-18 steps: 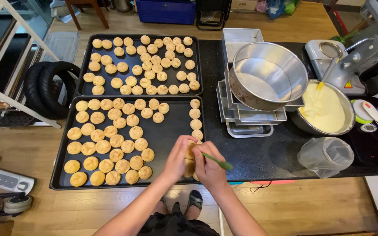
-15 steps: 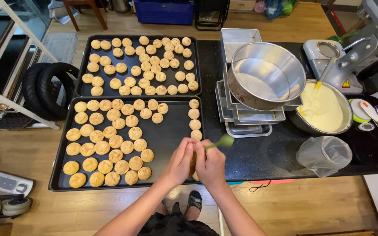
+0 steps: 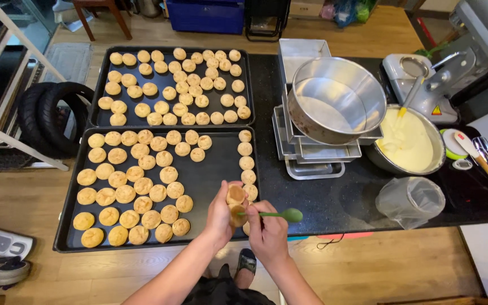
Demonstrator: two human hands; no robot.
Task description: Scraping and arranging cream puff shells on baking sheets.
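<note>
Holding one split bun [image 3: 236, 204], one green tool [image 3: 280, 214]: two hands [image 3: 244, 223]

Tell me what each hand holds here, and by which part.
Left hand grips a split round pastry around its side. Right hand pinches a green tool near its working end.
</note>
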